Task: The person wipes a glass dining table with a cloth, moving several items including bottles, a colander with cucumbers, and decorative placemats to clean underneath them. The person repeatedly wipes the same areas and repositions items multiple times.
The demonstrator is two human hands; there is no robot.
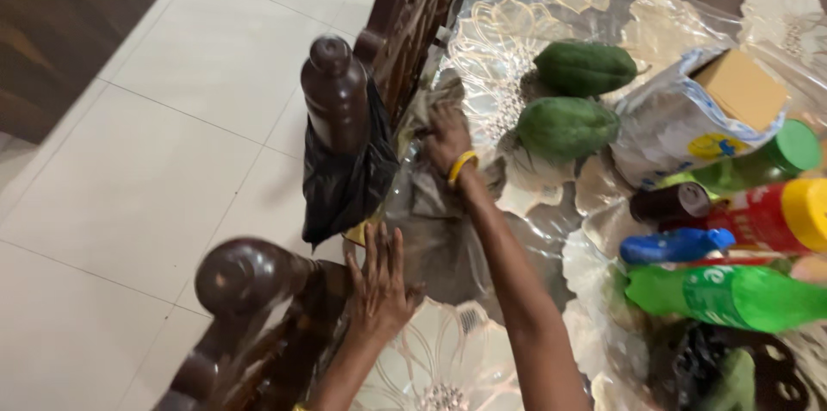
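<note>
Standing by, I see the left hand (379,277) lie flat and open, pinning the clear plastic sheet (435,230) at the table (448,368) edge, while the right hand (446,135) pinches it, grip clenched, near two green papayas (568,127).

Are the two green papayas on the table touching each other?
Apart. The head view shows a strip of patterned table cover between the upper papaya and the lower papaya, though the gap is narrow.
</note>
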